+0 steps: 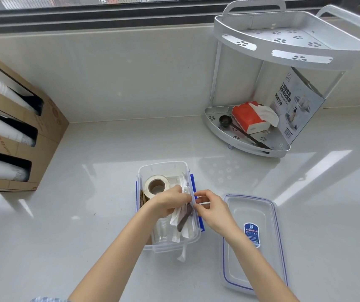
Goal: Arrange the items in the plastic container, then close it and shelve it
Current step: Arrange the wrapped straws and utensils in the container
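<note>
Surface: white glossy countertop (87, 214) under a window, with a pale wall behind it.
Left hand: the left hand (170, 202) is inside the container, its fingers closed around a bundle of white paper-wrapped utensils (178, 216); a dark spoon handle (184, 217) shows among them.
Right hand: the right hand (213, 211) is at the right long wall of the container, thumb and forefinger pinched on a thin wrapper end near the rim; what exactly it pinches I cannot tell.
Container place: the clear plastic container (163, 167) stands on the countertop, near the front and middle, with blue clips on its long sides.
Container axis: its long axis runs from the person toward the wall, tilted slightly; the open top faces up.
Already inside: a roll of tape (156, 186) at the far end, clear plastic cups (161, 232) at the near end, brown card at the left wall.
Sticking out: one white wrapper hangs over the near rim.
Lid: the lid (253, 243) lies flat just to the right of the container, its long axis almost parallel to it, label side visible.
Shelf: the white corner rack (283, 55) stands well apart at the back right; its top tier is bare, its bottom tier holds a tissue pack (247, 117) and a black scoop (226, 121).
Progress: I judge that arranging is in hand and not finished.
Left to do: tuck in the wrappers, put the lid on, close the clips, shelve the container.
</note>
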A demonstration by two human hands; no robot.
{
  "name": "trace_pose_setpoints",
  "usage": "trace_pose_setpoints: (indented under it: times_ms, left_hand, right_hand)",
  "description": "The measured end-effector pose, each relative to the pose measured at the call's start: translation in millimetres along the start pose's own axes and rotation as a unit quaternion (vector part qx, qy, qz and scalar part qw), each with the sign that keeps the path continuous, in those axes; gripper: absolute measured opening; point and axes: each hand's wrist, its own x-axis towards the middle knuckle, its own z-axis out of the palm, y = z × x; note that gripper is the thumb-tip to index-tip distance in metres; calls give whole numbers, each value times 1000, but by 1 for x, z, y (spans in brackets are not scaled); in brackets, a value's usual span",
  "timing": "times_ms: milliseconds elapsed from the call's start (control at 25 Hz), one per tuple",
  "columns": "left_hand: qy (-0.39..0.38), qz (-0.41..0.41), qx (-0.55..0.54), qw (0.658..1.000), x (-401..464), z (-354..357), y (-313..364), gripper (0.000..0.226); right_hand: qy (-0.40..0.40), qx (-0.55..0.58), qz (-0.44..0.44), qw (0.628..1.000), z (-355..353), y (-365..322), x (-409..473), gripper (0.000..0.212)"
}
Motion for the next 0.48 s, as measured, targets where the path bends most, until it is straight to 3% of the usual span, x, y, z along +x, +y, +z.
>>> trace_pose_setpoints:
  times_ms: [80, 320, 480]
  left_hand:
    - [16, 10, 7, 1000, -1, 4, -3, 35]
    - [66, 69, -8, 995, -8, 13, -10, 11]
    - [70, 78, -55, 993, -10, 13, -15, 19]
  right_hand:
    - [6, -11, -1, 1000, 1, -1, -2, 30]
    - [58, -71, -37, 995, 3, -4, -13, 27]
    - [31, -60, -38, 997, 6, -7, -23, 25]
